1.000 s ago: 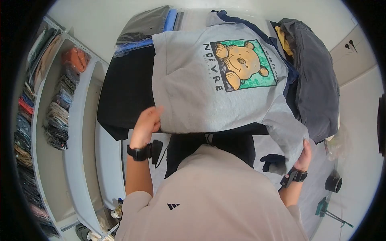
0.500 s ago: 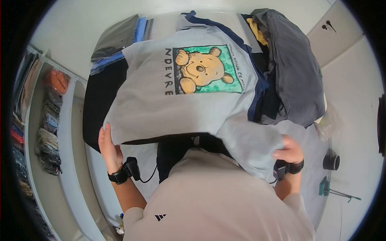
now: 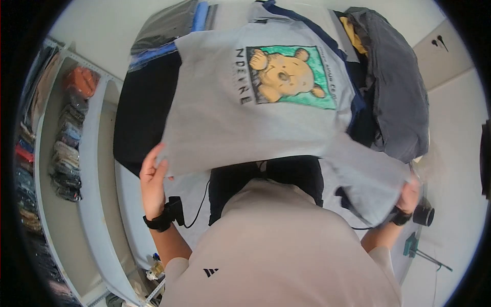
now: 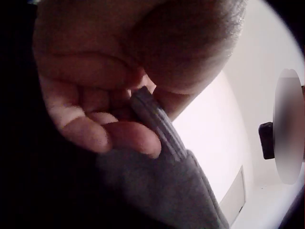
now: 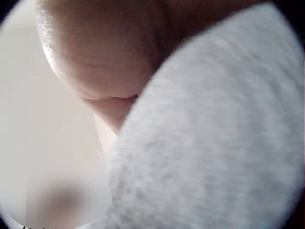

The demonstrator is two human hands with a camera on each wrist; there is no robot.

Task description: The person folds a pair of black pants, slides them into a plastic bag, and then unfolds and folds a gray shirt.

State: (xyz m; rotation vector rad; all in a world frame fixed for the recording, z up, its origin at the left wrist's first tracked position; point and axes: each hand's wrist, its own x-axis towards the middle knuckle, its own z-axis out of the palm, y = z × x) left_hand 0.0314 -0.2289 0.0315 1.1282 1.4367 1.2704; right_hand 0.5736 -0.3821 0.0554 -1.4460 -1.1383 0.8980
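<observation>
A white-walled room, seen from above the person's head: a white counter runs below the clothes, and to the left white shelves hold rows of folded garments. On the counter lies a black garment, and at the far right a heap of dark grey clothes with a strip of yellow cloth showing at its upper edge. Behind them, toward the wall, are clear-bagged garments, dark and blue.

Spread over all this is a grey sweatshirt with navy trim, its front up, bearing a green panel with a yellow bear and dark lettering beside it. It is held stretched between the two hands, its lower hem toward the person.

The left hand grips the lower left corner of the sweatshirt; the left wrist view shows the fingers curled in, pinching the ribbed hem against the thumb. The right hand holds the sweatshirt's sleeve down at the lower right, blurred in the head view; the right wrist view shows grey knit pressed against the hand, so it has hold of the cloth, though how the fingers lie cannot be told.

Near the right hand, a small black round object sits on the counter, and a green clamp with a thin rod lies just below it.
</observation>
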